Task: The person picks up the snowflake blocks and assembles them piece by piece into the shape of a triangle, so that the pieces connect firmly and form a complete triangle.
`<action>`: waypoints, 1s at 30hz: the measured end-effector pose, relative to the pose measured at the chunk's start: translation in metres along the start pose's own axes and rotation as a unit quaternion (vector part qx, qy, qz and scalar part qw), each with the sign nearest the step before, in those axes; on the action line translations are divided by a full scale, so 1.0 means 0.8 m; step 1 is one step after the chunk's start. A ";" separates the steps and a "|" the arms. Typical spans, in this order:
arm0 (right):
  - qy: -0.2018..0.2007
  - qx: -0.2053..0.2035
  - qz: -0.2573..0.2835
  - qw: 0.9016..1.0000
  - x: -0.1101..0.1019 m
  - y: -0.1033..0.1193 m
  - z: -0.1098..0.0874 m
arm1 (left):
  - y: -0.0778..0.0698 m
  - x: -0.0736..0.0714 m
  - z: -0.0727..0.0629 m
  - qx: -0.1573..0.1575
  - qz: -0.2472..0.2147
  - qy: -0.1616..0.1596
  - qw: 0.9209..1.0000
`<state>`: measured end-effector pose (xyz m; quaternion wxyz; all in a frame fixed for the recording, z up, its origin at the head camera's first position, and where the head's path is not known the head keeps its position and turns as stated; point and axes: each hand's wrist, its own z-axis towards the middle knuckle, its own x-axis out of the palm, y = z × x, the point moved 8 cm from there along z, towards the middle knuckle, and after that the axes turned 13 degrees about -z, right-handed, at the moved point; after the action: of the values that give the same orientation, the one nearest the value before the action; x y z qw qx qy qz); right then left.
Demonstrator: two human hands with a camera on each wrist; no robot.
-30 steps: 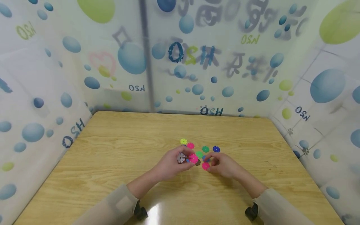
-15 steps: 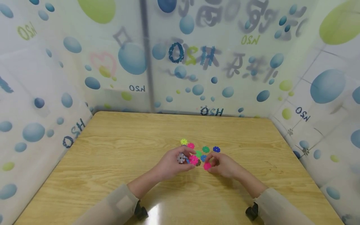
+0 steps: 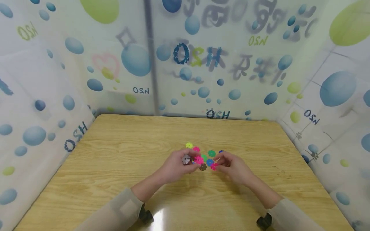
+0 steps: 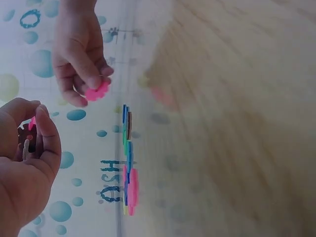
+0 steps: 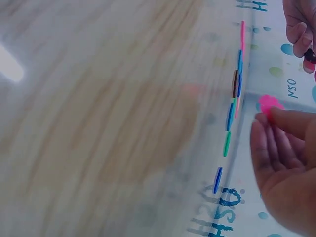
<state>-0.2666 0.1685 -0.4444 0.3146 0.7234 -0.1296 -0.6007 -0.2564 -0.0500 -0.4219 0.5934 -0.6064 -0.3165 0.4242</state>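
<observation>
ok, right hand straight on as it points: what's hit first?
Ahead of the right hand, likely the pink disc in the left hand; the blue disc looks lower, on the table, though depth is unclear.

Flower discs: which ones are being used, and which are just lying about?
Being used:
gray disc and pink disc, in the left hand
second pink disc, in the right hand

Lying on the table:
yellow disc
far pink disc
dark green disc
light green disc
blue disc
brown disc
dark blue disc
</observation>
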 end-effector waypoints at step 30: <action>-0.120 -0.088 0.165 0.975 -0.024 0.060 -0.019 | -0.012 0.008 0.007 0.019 -0.051 0.010 0.998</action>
<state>-0.2477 0.1470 -0.3990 0.4534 0.5842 -0.2307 -0.6324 -0.2576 -0.0408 -0.4127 0.6288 -0.5822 -0.3328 0.3937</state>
